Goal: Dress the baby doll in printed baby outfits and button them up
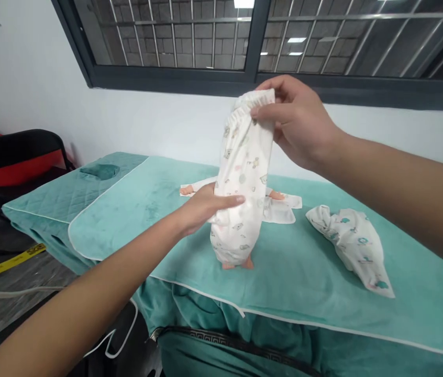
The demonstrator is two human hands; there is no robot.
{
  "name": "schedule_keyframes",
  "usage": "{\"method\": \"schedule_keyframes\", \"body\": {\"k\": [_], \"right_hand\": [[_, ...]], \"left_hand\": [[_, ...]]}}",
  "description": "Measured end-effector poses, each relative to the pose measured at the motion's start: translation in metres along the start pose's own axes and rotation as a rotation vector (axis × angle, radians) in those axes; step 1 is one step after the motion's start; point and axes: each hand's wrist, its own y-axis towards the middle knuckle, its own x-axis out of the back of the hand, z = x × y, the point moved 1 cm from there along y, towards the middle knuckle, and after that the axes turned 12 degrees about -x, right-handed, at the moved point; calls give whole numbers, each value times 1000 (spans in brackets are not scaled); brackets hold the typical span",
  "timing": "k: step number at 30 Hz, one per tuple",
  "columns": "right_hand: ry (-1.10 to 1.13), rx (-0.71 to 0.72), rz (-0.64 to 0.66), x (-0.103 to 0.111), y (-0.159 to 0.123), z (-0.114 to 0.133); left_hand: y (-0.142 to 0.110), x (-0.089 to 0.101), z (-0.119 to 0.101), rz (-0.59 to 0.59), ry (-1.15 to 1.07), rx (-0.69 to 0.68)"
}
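White baby pants (241, 173) with a small print and a gathered elastic waistband hang upright in front of me. My right hand (294, 118) pinches the waistband at the top right corner. Lower down, my left hand (206, 207) grips the left edge of the cloth, its thumb lying across the front. Behind the pants lies a doll; its arms in white sleeves stretch to both sides, with a doll hand (277, 195) showing on the right. Doll feet (247, 263) stick out below the pants. The doll's head and body are hidden.
A teal cover (146, 209) with white piping lies over the bed against the wall. On the right rests a folded white cloth (357, 246) with a green print. A black and red chair (21, 159) stands at the left. Above is a barred window (182, 36).
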Motion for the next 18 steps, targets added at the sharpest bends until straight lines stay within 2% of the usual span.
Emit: {"method": "schedule_keyframes", "body": {"k": [2,4,7,8,10,12,15,17,18], "right_hand": [[-28,-47,-46,13,9,-18],[-17,-130,-94,23,14,-46],[-61,-403,-85,21,7,-95],[-108,-515,-2,15,-1,-109],[-179,-676,265,-5,-20,-130],[-196,-714,512,-30,-39,-139],[-337,-586,818,-58,-57,-135],[-467,-474,969,-66,-58,-133],[-515,-418,1002,-67,-56,-134]], "left_hand": [[-8,-1,9,-43,-63,24],[-12,2,12,-146,-81,8],[-13,8,11,-348,-43,-111],[-13,11,10,-394,-24,-150],[-12,15,10,-445,30,-193],[-10,20,13,-495,129,-196],[-8,33,24,-623,370,-136],[-6,46,39,-707,479,-7],[-5,53,49,-739,501,87]]}}
